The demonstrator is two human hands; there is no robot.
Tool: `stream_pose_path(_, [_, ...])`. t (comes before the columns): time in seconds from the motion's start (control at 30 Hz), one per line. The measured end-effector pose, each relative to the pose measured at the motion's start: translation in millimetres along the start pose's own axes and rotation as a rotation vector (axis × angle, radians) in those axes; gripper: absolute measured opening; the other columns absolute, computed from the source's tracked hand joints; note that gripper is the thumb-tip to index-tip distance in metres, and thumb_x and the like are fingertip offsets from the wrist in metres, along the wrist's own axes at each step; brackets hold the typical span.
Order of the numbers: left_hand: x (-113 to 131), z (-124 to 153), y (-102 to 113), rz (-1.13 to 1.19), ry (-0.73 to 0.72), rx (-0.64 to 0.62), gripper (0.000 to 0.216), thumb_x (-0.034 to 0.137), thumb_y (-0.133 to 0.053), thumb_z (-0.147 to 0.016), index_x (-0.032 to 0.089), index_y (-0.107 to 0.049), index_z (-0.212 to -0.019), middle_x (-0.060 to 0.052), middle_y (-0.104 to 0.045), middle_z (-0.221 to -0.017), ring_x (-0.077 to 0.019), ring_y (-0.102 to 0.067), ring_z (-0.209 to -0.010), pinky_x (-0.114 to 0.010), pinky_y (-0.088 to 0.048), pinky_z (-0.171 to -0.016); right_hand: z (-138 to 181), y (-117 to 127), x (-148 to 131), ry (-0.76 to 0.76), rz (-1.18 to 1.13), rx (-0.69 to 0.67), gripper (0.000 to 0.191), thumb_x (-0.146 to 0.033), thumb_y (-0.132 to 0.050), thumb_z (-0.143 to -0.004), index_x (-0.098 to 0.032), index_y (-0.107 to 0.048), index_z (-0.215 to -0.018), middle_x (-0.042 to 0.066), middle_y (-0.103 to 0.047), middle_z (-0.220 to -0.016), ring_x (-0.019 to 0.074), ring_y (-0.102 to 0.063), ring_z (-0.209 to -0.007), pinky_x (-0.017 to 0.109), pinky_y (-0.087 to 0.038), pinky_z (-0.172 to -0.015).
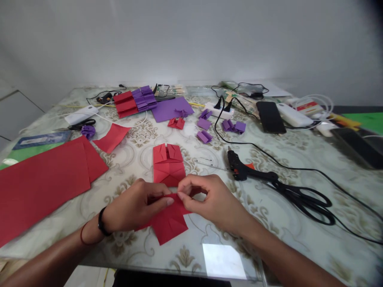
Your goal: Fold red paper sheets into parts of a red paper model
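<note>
A creased piece of red paper (169, 225) lies low on the table between my hands, its near flap pointing toward me. My left hand (140, 205) pinches its upper edge with thumb and fingers. Close beside it, my right hand (209, 199) pinches the same edge between thumb and forefinger. Part of the paper is hidden under both hands. Just beyond my fingertips sits a folded red paper piece (169, 167) with raised flaps at its far end.
Large red sheets (44, 187) cover the left side. A black glue gun (239, 165) and black-handled scissors (308, 201) lie right, with a cord running past. Farther back are purple folded pieces (204, 136), a white power strip (220, 109) and a phone (271, 116).
</note>
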State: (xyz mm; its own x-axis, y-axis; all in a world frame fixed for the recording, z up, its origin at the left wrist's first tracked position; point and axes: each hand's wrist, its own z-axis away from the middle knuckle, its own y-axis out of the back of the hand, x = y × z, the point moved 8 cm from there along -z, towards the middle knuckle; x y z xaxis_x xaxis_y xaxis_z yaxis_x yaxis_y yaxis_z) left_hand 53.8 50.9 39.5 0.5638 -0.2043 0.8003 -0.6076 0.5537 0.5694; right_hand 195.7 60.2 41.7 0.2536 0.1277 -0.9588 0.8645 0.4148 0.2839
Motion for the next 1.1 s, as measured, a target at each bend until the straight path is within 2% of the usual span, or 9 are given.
stream_pose_path(0.1, [5,1,-4,0.012,-0.046,-0.035,0.028,0.031,-0.052,-0.102,0.019,-0.071,-0.086,0.005,-0.056,-0.067,-0.0097,-0.042,-0.060,-0.021,-0.033,-0.057,0,-4,-1,0.020,0.023,-0.021,0.008,-0.016,-0.065,-0.081,-0.022,-0.068,-0.077,-0.003,-0.068,-0.070,0.0132,-0.062,-0.065,0.025,-0.050,-0.062])
stream_pose_path(0.27, [13,3,-3,-0.001,-0.137,-0.025,0.034,0.024,-0.051,-0.101,0.017,-0.062,-0.070,0.005,-0.043,-0.062,-0.0096,-0.033,-0.059,-0.024,-0.030,-0.057,2,-8,-4,0.049,0.060,-0.055,0.011,-0.012,-0.063,-0.076,-0.022,-0.062,-0.074,-0.004,-0.066,-0.069,0.0125,-0.060,-0.064,0.024,-0.049,-0.062])
stream_pose_path(0.47, [9,4,15,0.010,-0.108,0.036,0.044,0.033,-0.052,-0.103,0.017,-0.059,-0.063,0.005,-0.035,-0.058,-0.0101,-0.028,-0.056,-0.026,-0.025,-0.052,-1,7,2,0.044,0.104,-0.102,0.012,-0.011,-0.060,-0.074,-0.022,-0.059,-0.073,-0.005,-0.063,-0.069,0.0121,-0.058,-0.064,0.024,-0.047,-0.063])
stream_pose_path(0.57, [3,4,25,0.025,-0.066,0.061,0.043,0.038,-0.052,-0.103,0.016,-0.064,-0.068,0.004,-0.041,-0.060,-0.0096,-0.031,-0.057,-0.023,-0.028,-0.052,-4,19,9,0.014,0.136,-0.128,0.012,-0.011,-0.061,-0.074,-0.022,-0.058,-0.072,-0.005,-0.064,-0.069,0.0127,-0.059,-0.065,0.025,-0.047,-0.064])
stream_pose_path(0.67, [0,3,27,0.002,-0.028,0.092,0.038,0.037,-0.054,-0.103,0.015,-0.071,-0.077,0.003,-0.054,-0.063,-0.0090,-0.040,-0.059,-0.021,-0.034,-0.055,-6,27,10,0.007,0.103,-0.092,0.007,-0.016,-0.064,-0.081,-0.022,-0.063,-0.076,-0.002,-0.068,-0.073,0.0137,-0.062,-0.068,0.026,-0.050,-0.067])
stream_pose_path(0.77, [0,3,21,-0.032,-0.022,0.091,0.032,0.034,-0.055,-0.101,0.016,-0.077,-0.086,0.003,-0.066,-0.067,-0.0089,-0.049,-0.060,-0.019,-0.038,-0.058,-5,19,7,0.006,0.057,-0.076,0.009,-0.029,-0.067,-0.090,-0.021,-0.070,-0.090,0.001,-0.072,-0.084,0.0157,-0.066,-0.076,0.027,-0.052,-0.069])
stream_pose_path(0.87, [-2,2,15,0.028,-0.005,0.088,0.026,0.035,-0.059,-0.099,0.020,-0.080,-0.096,0.002,-0.074,-0.076,-0.0099,-0.055,-0.063,-0.019,-0.040,-0.060,-3,6,7,-0.011,0.059,-0.079,0.011,-0.030,-0.068,-0.092,-0.022,-0.070,-0.086,-0.001,-0.071,-0.078,0.0141,-0.063,-0.071,0.025,-0.049,-0.065])
stream_pose_path(0.97, [-12,-1,19,0.139,0.058,0.126,0.026,0.040,-0.064,-0.097,0.019,-0.079,-0.094,0.000,-0.076,-0.080,-0.0116,-0.057,-0.066,-0.020,-0.040,-0.058,-4,12,7,0.005,0.060,0.014,0.014,-0.028,-0.066,-0.093,-0.022,-0.067,-0.080,-0.003,-0.066,-0.070,0.0122,-0.058,-0.065,0.024,-0.047,-0.061])
stream_pose_path(1.1, [-16,-1,28,0.099,0.092,0.177,0.028,0.040,-0.066,-0.095,0.018,-0.079,-0.085,0.002,-0.070,-0.071,-0.0097,-0.050,-0.061,-0.019,-0.036,-0.056,-5,23,5,0.027,0.048,0.054,0.008,-0.027,-0.066,-0.092,-0.021,-0.070,-0.087,-0.001,-0.071,-0.080,0.0130,-0.063,-0.072,0.024,-0.050,-0.066])
